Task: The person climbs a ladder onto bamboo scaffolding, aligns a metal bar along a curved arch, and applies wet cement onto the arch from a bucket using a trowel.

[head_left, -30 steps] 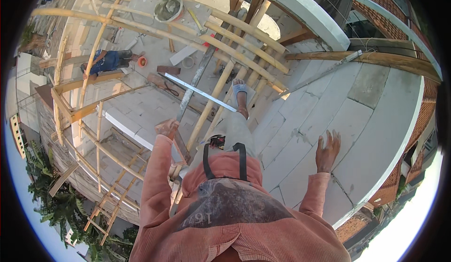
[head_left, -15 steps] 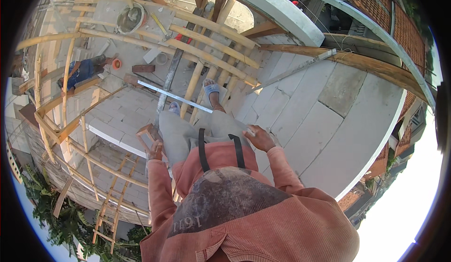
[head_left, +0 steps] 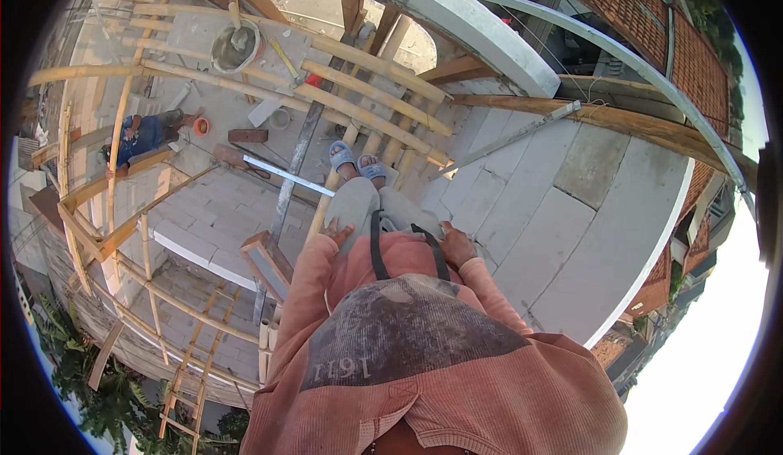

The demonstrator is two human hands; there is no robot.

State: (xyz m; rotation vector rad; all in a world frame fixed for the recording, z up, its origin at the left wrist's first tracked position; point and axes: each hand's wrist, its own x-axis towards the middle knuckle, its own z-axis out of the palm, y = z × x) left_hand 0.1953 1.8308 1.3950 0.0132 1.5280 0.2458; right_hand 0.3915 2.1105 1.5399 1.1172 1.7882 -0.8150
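My left hand [head_left: 337, 231] is at the left thigh of my grey trousers [head_left: 352, 204], fingers bent on the cloth. On the other thigh, my right hand [head_left: 457, 244] pinches the trouser fabric, which is drawn out toward it. Two dark straps hang down over my pink top between the hands. My feet, in blue sandals [head_left: 371, 168], stand side by side on bamboo poles [head_left: 390, 155]. Just left of my left forearm is a box-shaped wooden frame [head_left: 267, 266], touched by neither hand.
Pale blocks [head_left: 522, 210] form a surface at the right. A metal bar [head_left: 285, 173] crosses a dark beam [head_left: 295, 169] by my feet. Bamboo scaffolding and a ladder [head_left: 196, 357] stand left. A mortar bucket [head_left: 236, 45] is ahead; another person [head_left: 139, 138] is lower at left.
My left hand has moved from beside the wooden frame to my thigh. My left foot has come up beside the right one on the poles. My right hand has closed on the trousers.
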